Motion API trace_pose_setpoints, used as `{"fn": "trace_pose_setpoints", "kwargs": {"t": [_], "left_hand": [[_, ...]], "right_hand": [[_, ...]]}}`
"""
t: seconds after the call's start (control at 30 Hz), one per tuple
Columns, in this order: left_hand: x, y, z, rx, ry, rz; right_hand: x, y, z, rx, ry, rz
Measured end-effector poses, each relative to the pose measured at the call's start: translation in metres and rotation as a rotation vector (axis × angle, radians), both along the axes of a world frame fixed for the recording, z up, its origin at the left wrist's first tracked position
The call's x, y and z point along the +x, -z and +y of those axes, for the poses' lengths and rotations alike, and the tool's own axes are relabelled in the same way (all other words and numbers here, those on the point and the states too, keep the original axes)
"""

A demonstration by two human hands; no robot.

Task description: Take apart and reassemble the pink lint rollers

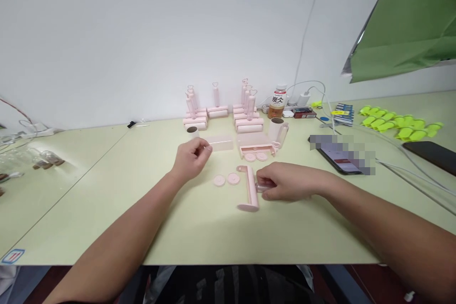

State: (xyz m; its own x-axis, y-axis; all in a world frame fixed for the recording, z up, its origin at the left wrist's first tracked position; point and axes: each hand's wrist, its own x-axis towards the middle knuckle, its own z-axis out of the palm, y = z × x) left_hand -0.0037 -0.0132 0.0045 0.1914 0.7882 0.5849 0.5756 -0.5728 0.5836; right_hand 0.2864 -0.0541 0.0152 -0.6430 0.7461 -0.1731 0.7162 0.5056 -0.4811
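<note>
My right hand [281, 180] is closed around the clear-pink handle of a pink lint roller frame [251, 185], which lies on its side with a round end disc toward me. Left of it, my left hand [192, 157] hovers with curled fingers, thumb and forefinger pinched at the left edge of a clear cover [223, 143]; whether they grip it I cannot tell. Behind that hand stands a white paper roll [193, 132], partly hidden. Two pink discs [226, 180] lie between my hands. Farther back sit another pink frame [258, 148], two more discs [255, 156] and a second paper roll [276, 129].
Several lint rollers with upright handles [249, 123] stand by the wall. A drink bottle [277, 102] is beside them. To the right are a phone [338, 157], white cables, yellow-green plastic pieces [399, 122] and a dark phone [432, 154]. Clear plastic items [30, 161] lie far left.
</note>
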Motion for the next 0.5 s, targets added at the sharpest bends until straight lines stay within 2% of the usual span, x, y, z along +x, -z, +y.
{"fn": "trace_pose_setpoints", "kwargs": {"t": [0.07, 0.17, 0.27, 0.33, 0.5], "left_hand": [[0.008, -0.003, -0.011, -0.105, 0.127, 0.000], [0.018, -0.004, -0.023, -0.272, 0.286, -0.030], [0.029, -0.003, -0.033, -0.511, 0.499, -0.105], [0.037, -0.002, -0.038, -0.635, 0.609, -0.192], [0.050, -0.002, -0.046, -0.784, 0.657, -0.369]], "right_hand": [[-0.002, -0.002, 0.002, 0.021, -0.024, 0.040], [-0.006, -0.003, 0.005, 0.140, -0.059, 0.229], [-0.010, -0.002, 0.004, 0.246, -0.123, 0.420], [-0.012, 0.000, 0.002, 0.273, -0.156, 0.475], [-0.015, 0.007, 0.000, 0.303, -0.176, 0.470]]}}
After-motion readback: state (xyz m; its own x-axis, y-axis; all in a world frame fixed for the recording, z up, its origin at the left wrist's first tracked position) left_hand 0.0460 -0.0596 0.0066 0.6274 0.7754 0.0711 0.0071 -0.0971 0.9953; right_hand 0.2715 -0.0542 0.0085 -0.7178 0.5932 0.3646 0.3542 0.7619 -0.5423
